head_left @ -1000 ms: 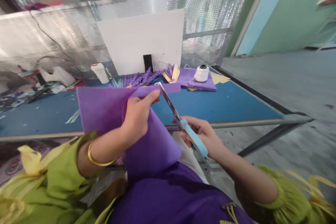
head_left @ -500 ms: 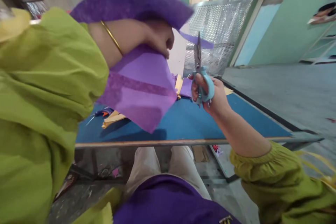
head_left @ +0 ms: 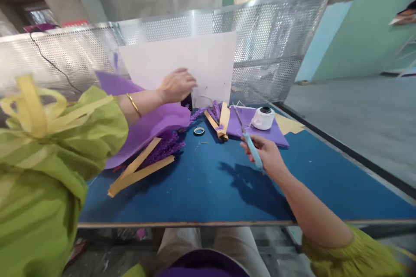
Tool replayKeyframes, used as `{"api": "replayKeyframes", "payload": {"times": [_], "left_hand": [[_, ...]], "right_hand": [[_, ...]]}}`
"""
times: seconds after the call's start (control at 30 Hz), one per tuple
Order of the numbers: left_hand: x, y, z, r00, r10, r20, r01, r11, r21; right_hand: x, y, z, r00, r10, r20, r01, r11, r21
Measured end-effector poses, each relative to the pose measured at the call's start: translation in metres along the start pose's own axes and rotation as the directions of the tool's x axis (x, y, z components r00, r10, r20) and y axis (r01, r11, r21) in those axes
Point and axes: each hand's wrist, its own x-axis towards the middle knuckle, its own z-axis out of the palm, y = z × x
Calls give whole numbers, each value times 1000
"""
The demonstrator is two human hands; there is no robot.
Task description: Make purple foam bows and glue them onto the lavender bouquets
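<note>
My right hand (head_left: pixel 264 153) is closed round the light-blue handles of a pair of scissors (head_left: pixel 253 151), with the metal blades pointing up and away over the table. My left hand (head_left: pixel 177 86) is raised above the purple sheet (head_left: pixel 146 127), fingers loosely bent and slightly blurred, with nothing visible in them. The sheet lies curved over a bundle of purple flowers (head_left: pixel 165 147) wrapped with tan strips (head_left: pixel 143 177) at the left. Behind my left hand, a small purple scrap (head_left: pixel 116 60) shows blurred, seemingly in the air.
A second bundle with tan strips (head_left: pixel 224 121) lies mid-table beside a roll of tape (head_left: pixel 199 131). To the right, a white spool-like object (head_left: pixel 263 118) rests on folded purple sheets (head_left: pixel 238 125). A white board (head_left: pixel 208 65) and perforated metal panel (head_left: pixel 266 34) stand behind the blue table (head_left: pixel 201 190).
My left hand has let go of the purple sheet, which has come down onto the table's left side. My right hand has lowered the scissors and turned them edge-on.
</note>
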Motion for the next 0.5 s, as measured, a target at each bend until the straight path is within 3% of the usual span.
{"api": "replayKeyframes", "payload": {"times": [0.07, 0.1, 0.17, 0.23, 0.3, 0.37, 0.43, 0.5], "left_hand": [[-14, -20, -2, 966, -251, -63, 251, 968, 4], [-24, -33, -5, 918, -391, -61, 392, 920, 5], [-49, -62, -12, 787, -616, 24, 615, 788, 28], [-84, -90, -20, 657, -736, 161, 732, 675, 93], [-122, -112, -26, 561, -769, 307, 768, 621, 154], [-158, -122, -27, 498, -731, 467, 759, 628, 172], [-183, -123, -20, 470, -669, 576, 736, 657, 164], [-195, -120, -4, 462, -651, 603, 722, 670, 170]], "right_hand": [[-1, 4, -6, 999, -14, 36, 20, 985, -169], [-2, 6, -9, 998, -22, 54, 36, 959, -282], [-4, 10, -16, 994, -33, 107, 96, 749, -655], [-6, 16, -24, 991, -13, 131, 118, 536, -836], [-6, 23, -32, 988, 27, 152, 126, 432, -893], [-6, 29, -37, 988, 53, 143, 112, 384, -916], [-5, 33, -40, 990, 64, 124, 90, 386, -918], [-6, 36, -39, 990, 86, 112, 67, 417, -907]]}}
